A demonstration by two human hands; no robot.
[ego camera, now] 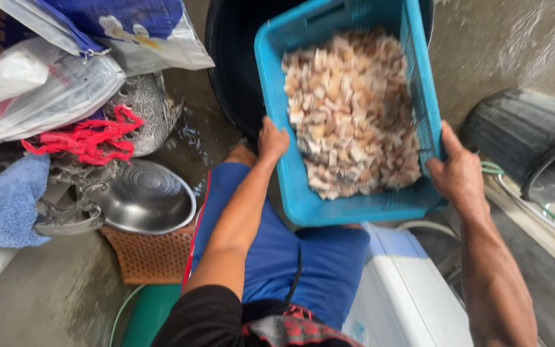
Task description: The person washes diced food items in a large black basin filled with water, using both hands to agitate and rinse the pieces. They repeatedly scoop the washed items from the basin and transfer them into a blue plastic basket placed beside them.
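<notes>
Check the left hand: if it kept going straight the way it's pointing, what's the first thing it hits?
The left hand grips the near-left rim of the blue basket and points up the picture. Straight on, it would likely meet the big black tub behind the basket first, though depth is hard to judge from above.

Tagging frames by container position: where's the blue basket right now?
In the head view the blue basket sits upper centre, full of pale cut pieces, gripped by the left hand and right hand, over the black tub.
</notes>
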